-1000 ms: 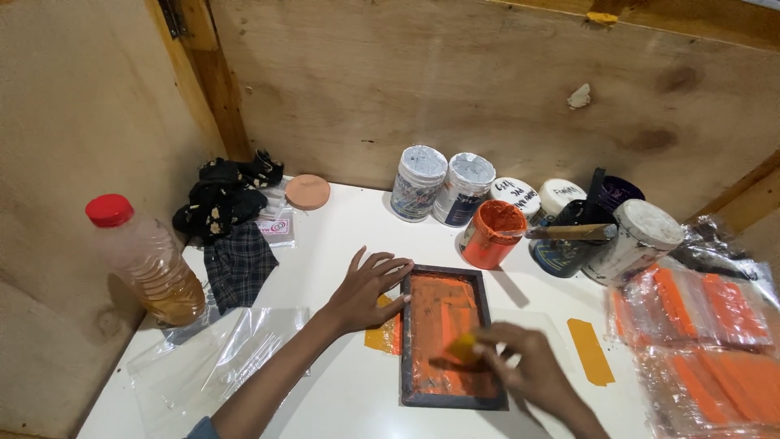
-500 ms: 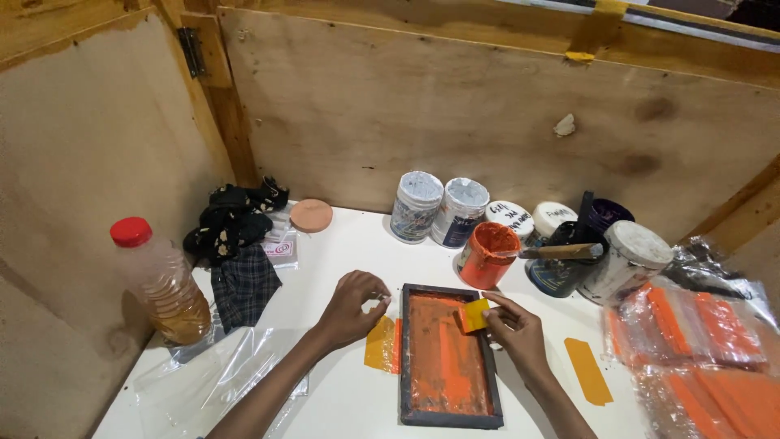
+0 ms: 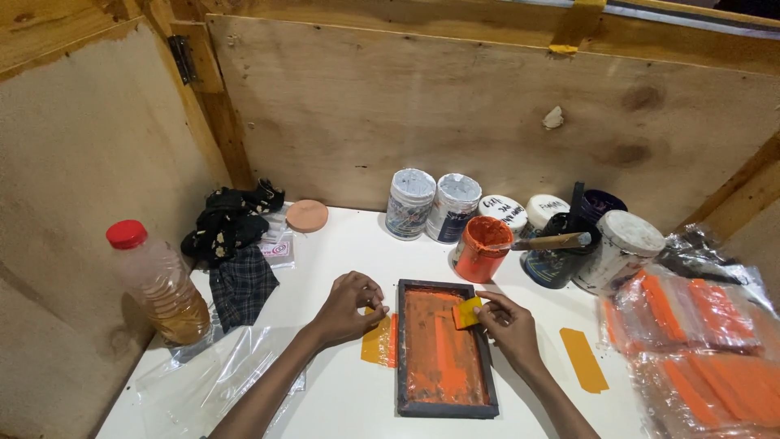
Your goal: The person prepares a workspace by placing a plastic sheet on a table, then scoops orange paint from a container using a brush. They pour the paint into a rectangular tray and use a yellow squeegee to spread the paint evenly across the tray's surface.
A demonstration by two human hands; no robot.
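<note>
Centrally on the white table (image 3: 341, 382) lies a dark-framed printing screen (image 3: 443, 348), its mesh coated in orange ink. The right hand (image 3: 508, 325) pinches a small yellow squeegee card (image 3: 466, 312) between thumb and fingertips, holding it against the upper right part of the mesh. The left hand (image 3: 348, 307) rests just left of the frame with its fingers curled in loosely, holding nothing, over a yellow-orange strip (image 3: 379, 341) that pokes out from under the frame's left edge. A second yellow strip (image 3: 583, 358) lies flat on the table to the right of the frame, apart from it. Just behind the frame stands an open pot of orange ink (image 3: 480, 248), and beside it a row of other paint tubs (image 3: 455, 207) along the plywood wall, with a wooden stick (image 3: 548, 241) resting across a dark one. Stacks of orange pieces in clear bags (image 3: 691, 341) fill the right edge. At the left stand a red-capped plastic bottle (image 3: 158, 280), dark cloths (image 3: 231, 236) and clear plastic sleeves (image 3: 219, 374).
</note>
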